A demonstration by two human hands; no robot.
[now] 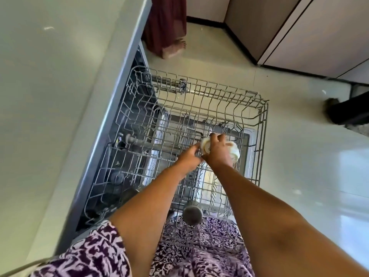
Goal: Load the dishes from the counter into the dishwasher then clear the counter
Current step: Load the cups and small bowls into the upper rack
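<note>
Beyond the patterned dress (pixel 199 248), the right hand (pixel 218 151) grasps the cup (pixel 206 147) lying sideways, its base toward the left hand (pixel 189 157), whose grip is unclear.

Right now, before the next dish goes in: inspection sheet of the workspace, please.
Surface: counter, pale, left of the rack.
Job's things: wire rack pulled out; white dish held over it; grey round item at its near end.
Clutter: nothing seen.
Grippers: right hand grips the white dish; left hand reaches to it, grip unclear.
Cables: pale cord, likely, at bottom left.
Surroundings: tiled floor, cabinets, another person's foot beyond the rack.
</note>
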